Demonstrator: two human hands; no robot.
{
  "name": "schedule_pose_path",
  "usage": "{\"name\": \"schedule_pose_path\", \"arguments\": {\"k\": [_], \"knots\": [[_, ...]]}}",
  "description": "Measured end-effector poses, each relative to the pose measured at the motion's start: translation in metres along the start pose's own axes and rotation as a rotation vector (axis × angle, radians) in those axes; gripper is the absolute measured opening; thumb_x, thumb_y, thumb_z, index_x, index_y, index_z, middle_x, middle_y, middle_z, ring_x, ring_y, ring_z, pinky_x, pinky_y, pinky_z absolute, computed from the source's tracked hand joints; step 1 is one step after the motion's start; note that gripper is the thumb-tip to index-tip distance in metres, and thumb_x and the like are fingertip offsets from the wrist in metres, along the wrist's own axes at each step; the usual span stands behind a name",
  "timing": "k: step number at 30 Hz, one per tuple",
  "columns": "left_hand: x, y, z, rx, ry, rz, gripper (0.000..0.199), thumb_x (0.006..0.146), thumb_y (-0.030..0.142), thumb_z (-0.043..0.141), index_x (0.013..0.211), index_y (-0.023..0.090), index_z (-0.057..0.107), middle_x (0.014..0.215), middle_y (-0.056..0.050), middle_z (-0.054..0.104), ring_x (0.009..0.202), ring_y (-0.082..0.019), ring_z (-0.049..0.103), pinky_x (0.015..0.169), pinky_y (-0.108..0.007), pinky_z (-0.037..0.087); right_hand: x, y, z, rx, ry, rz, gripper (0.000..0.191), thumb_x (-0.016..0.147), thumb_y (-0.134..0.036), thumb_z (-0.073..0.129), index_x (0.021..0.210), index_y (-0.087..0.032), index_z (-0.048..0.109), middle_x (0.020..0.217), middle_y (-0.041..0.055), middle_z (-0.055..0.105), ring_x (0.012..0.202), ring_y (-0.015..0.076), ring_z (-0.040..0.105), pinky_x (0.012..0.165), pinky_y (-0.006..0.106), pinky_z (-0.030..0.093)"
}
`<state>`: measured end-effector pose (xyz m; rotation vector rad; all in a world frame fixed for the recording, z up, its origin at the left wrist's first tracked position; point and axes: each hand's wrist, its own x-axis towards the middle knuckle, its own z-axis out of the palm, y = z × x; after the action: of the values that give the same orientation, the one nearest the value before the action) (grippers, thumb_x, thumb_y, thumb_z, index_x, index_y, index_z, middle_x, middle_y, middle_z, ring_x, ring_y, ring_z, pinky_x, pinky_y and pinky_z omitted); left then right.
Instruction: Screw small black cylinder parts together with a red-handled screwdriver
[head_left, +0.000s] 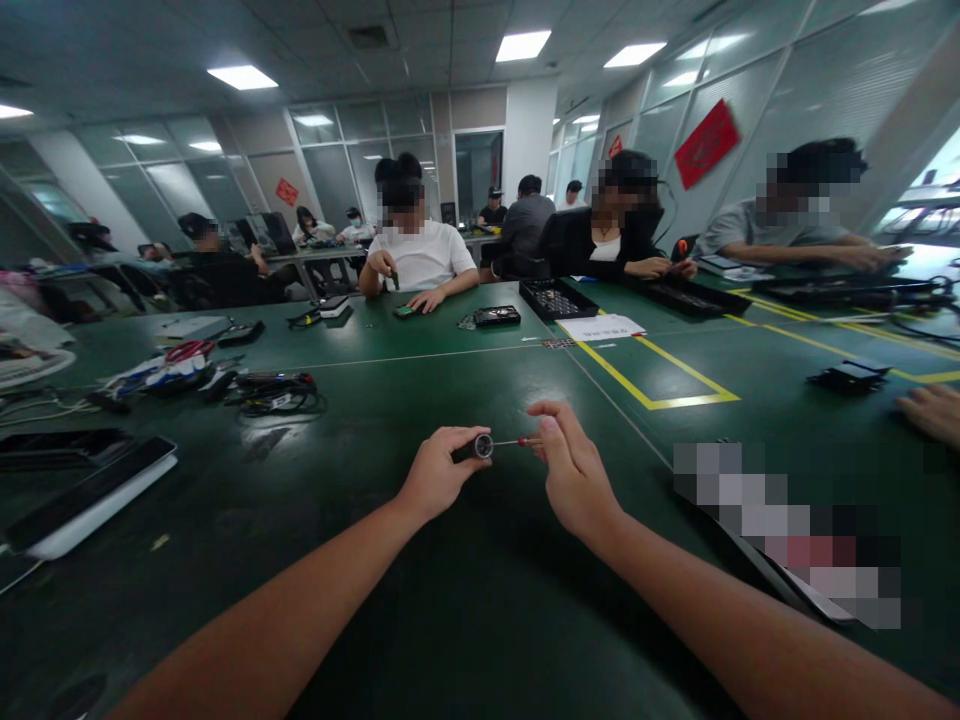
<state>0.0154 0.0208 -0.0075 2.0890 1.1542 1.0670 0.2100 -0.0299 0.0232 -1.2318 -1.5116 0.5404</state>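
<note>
Near the middle of the green table (420,600), my left hand (441,475) grips a dark cylindrical part (482,446) whose round end faces me. A thin screwdriver (523,442) with a red section lies level, its shaft reaching left to the side of the cylinder. Around its handle are the fingers of my right hand (574,465), with the index finger stretched out above it. Most of the handle is hidden by that hand. Whether the tip sits in a screw is too small to tell.
Cables (279,393) and a long black-and-white device (94,495) are at the left. A partly pixelated flat object (772,540) lies at the right. Across the table, people work beside a black parts tray (556,300) and a white paper (602,328).
</note>
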Motion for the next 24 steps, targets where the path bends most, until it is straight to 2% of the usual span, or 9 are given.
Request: {"name": "schedule_pose_path", "arguments": {"k": [3, 8, 11, 13, 15, 18, 24], "knots": [[0.0, 0.0, 0.001, 0.018, 0.011, 0.01, 0.041, 0.078, 0.013, 0.078, 0.116, 0.028, 0.071, 0.116, -0.004, 0.071, 0.113, -0.024, 0.061, 0.105, -0.045, 0.044, 0.0, 0.001, 0.0, -0.012, 0.006, 0.044, 0.032, 0.103, -0.045, 0.032, 0.107, -0.025, 0.056, 0.071, -0.0014, 0.056, 0.066, 0.0194, 0.058, 0.064, 0.032, 0.042], [0.0, -0.003, 0.001, 0.057, 0.07, 0.001, 0.042, 0.08, 0.013, 0.077, 0.119, 0.027, 0.069, 0.117, -0.004, 0.07, 0.113, -0.024, 0.061, 0.104, -0.044, 0.045, 0.005, 0.005, 0.002, 0.078, 0.061, 0.061, 0.021, 0.098, -0.04, 0.044, 0.102, -0.023, 0.055, 0.084, 0.0021, 0.063, 0.075, 0.0202, 0.059, 0.069, 0.034, 0.044], [0.0, -0.002, -0.001, 0.121, 0.091, 0.042, 0.04, 0.081, 0.015, 0.077, 0.119, 0.026, 0.068, 0.117, -0.004, 0.07, 0.112, -0.024, 0.061, 0.102, -0.044, 0.045, 0.012, 0.01, 0.004, 0.155, 0.101, 0.1, 0.025, 0.095, -0.045, 0.05, 0.093, -0.022, 0.059, 0.081, 0.0028, 0.063, 0.075, 0.0202, 0.059, 0.071, 0.034, 0.046], [0.0, 0.001, -0.003, 0.184, 0.07, 0.095, 0.038, 0.082, 0.018, 0.077, 0.119, 0.026, 0.068, 0.116, -0.004, 0.071, 0.11, -0.024, 0.061, 0.102, -0.045, 0.044, 0.016, 0.015, 0.006, 0.267, 0.116, 0.184, 0.029, 0.093, -0.048, 0.052, 0.09, -0.021, 0.062, 0.078, 0.0031, 0.063, 0.073, 0.0201, 0.059, 0.07, 0.035, 0.048], [0.001, 0.002, -0.005, 0.244, 0.052, 0.135, 0.036, 0.084, 0.02, 0.076, 0.118, 0.027, 0.068, 0.115, -0.004, 0.071, 0.109, -0.024, 0.061, 0.102, -0.047, 0.042, 0.02, 0.02, 0.007, 0.417, 0.148, 0.341, 0.032, 0.092, -0.05, 0.051, 0.084, -0.021, 0.061, 0.073, 0.0035, 0.061, 0.066, 0.0198, 0.058, 0.065, 0.035, 0.049], [0.002, 0.002, -0.007, 0.283, 0.052, 0.136, 0.036, 0.084, 0.02, 0.076, 0.118, 0.027, 0.068, 0.116, -0.003, 0.071, 0.109, -0.025, 0.061, 0.101, -0.048, 0.041, 0.023, 0.028, 0.008, 0.468, 0.217, 0.463, 0.03, 0.091, -0.048, 0.052, 0.078, -0.022, 0.059, 0.068, 0.0029, 0.058, 0.061, 0.0195, 0.056, 0.059, 0.035, 0.051], [0.003, -0.001, -0.006, 0.276, 0.048, 0.103, 0.035, 0.084, 0.022, 0.075, 0.118, 0.027, 0.068, 0.115, -0.004, 0.071, 0.109, -0.026, 0.061, 0.099, -0.047, 0.043, 0.019, 0.026, 0.009, 0.301, 0.209, 0.307, 0.031, 0.095, -0.049, 0.046, 0.089, -0.022, 0.061, 0.079, 0.0054, 0.066, 0.072, 0.021, 0.062, 0.067, 0.036, 0.053]]}}
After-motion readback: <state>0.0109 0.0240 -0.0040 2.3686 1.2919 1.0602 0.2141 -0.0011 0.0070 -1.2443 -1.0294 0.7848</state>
